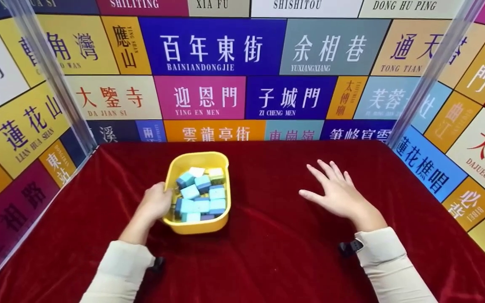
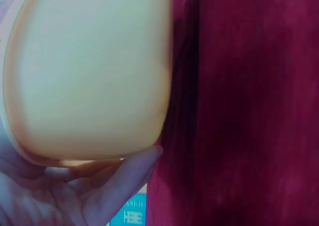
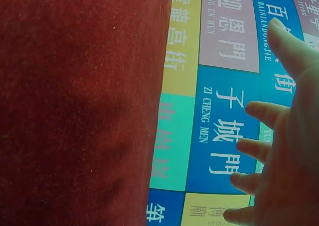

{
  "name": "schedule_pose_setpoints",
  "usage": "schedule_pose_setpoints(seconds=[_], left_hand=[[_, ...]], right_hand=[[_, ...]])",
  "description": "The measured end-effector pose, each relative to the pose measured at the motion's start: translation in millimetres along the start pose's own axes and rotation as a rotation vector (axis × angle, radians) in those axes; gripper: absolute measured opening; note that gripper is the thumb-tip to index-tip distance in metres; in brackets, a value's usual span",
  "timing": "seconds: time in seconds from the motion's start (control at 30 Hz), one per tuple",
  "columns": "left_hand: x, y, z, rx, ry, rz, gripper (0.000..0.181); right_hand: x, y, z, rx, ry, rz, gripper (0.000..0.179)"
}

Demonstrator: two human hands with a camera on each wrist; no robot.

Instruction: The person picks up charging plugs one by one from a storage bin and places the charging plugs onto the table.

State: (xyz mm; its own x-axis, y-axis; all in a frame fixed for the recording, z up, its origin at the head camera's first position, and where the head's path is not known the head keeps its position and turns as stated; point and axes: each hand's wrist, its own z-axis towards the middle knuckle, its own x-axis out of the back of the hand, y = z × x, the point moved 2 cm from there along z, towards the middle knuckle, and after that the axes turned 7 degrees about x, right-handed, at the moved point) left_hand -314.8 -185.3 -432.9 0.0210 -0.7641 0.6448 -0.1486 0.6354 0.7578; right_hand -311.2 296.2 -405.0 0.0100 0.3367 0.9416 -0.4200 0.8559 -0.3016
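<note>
A yellow plastic tub (image 1: 198, 228) stands left of the middle in the head view, with several small blocks (image 1: 201, 205) inside, mostly light blue over dark blue, plus a white and a yellowish one. My left hand (image 1: 157, 201) grips the tub's left side by its rim. In the left wrist view the pale side of the tub (image 2: 94, 76) fills much of the picture, the thumb (image 2: 132, 173) against its lower edge. To the right, my right hand (image 1: 338, 194) is held over the red cloth with fingers spread and nothing in it; the right wrist view shows those fingers (image 3: 266, 114) apart.
Dark red velvet cloth (image 1: 276, 252) covers the table. Panels with coloured Chinese place-name blocks (image 1: 217, 46) rise behind and on both sides. Clear upright corner strips (image 1: 432, 71) stand at the table's back corners.
</note>
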Motion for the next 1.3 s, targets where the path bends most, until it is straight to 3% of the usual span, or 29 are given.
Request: schedule_pose_setpoints(seconds=[0.13,0.4,0.73,0.83,0.87,1.07,1.1,1.23,1.3], left_hand=[[-12.3,6.0,-3.7,-0.011,0.021,0.01,0.035],[-32.7,16.3,-9.5,-0.026,0.004,-0.006,0.031],[-37.0,17.5,-10.6,-0.051,0.026,0.029,0.03],[-37.8,17.5,-8.6,-0.051,0.013,0.013,0.029],[-41.4,10.2,-1.0,-0.074,0.019,0.009,0.029],[-44.9,6.7,0.3,-0.046,-0.004,0.028,0.028],[-41.9,14.0,-7.3,-0.015,-0.021,0.037,0.029],[-41.7,15.9,-9.7,0.001,-0.046,0.057,0.033],[-43.7,12.3,-4.8,-0.004,-0.053,0.059,0.035]], right_hand=[[-2,-1,0.9,0.001,-0.008,0.006,0.092],[-5,-2,0.8,0.002,-0.015,0.005,0.093],[-7,-1,-0.4,0.004,-0.013,0.0,0.093],[-5,-2,-0.8,0.001,-0.014,0.0,0.093],[-5,-2,-0.9,0.0,-0.015,0.0,0.093],[-4,-2,0.4,0.002,-0.019,0.003,0.093],[-3,-2,0.8,0.003,-0.02,0.004,0.093],[-4,-2,1.4,0.003,-0.027,0.005,0.092],[-4,-2,1.3,0.002,-0.029,0.003,0.092]])
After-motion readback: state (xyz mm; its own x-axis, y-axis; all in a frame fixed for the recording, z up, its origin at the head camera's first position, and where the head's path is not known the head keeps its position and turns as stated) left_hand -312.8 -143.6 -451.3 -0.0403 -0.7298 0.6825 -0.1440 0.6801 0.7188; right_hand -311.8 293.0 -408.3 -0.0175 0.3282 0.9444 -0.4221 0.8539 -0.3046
